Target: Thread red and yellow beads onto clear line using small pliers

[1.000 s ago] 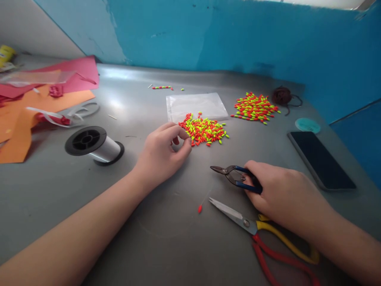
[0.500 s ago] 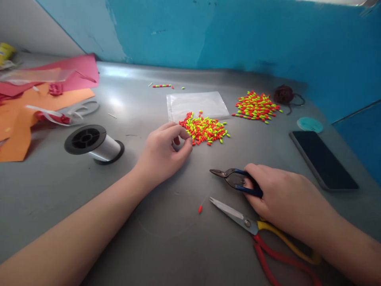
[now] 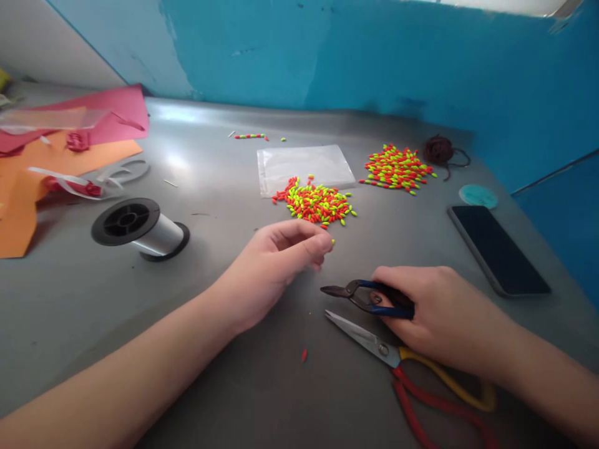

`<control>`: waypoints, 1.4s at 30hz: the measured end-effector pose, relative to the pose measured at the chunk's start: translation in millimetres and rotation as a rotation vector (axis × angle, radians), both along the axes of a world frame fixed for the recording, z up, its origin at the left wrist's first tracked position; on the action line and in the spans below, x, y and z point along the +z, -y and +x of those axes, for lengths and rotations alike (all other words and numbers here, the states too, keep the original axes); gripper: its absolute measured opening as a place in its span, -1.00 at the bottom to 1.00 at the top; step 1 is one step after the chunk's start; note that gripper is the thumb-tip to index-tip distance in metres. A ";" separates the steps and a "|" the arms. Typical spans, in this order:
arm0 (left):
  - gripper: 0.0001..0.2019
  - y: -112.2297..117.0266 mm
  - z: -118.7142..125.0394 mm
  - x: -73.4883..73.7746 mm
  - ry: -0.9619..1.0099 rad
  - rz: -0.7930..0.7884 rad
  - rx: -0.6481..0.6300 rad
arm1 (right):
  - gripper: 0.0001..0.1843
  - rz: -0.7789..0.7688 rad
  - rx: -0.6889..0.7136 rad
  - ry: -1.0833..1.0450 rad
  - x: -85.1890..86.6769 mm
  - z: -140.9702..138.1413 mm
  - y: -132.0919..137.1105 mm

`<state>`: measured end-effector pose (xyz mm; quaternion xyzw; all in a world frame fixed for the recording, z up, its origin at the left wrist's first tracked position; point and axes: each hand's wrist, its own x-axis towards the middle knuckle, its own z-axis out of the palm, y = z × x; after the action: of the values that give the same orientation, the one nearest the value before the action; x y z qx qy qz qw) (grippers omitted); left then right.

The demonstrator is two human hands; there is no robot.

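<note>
My left hand hovers over the grey table, thumb and fingers pinched on a small yellow-green and red bead at the fingertips. Just beyond it lies a pile of red and yellow-green beads beside a clear plastic bag. My right hand grips blue-handled pliers, whose jaws point left toward my left hand. One loose red bead lies on the table below my left hand.
Scissors with red and yellow handles lie under my right hand. A second bead pile, dark cord, a teal disc and a phone are at the right. A line spool and coloured paper sit left.
My left hand left the bead pile and came toward me with a bead pinched in it. My right hand with the pliers shifted slightly nearer.
</note>
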<state>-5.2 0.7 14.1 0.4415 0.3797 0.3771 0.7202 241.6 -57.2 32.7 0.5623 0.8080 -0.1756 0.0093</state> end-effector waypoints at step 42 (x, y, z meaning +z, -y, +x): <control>-0.84 18.3 11.7 0.4 0.175 -0.507 -0.095 | -0.77 -0.067 -0.005 -0.081 -1.5 4.7 -8.8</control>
<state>6.5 -17.6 14.5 0.2300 0.3772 0.2723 0.8548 246.3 -48.4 31.2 0.5560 0.8001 -0.2252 -0.0050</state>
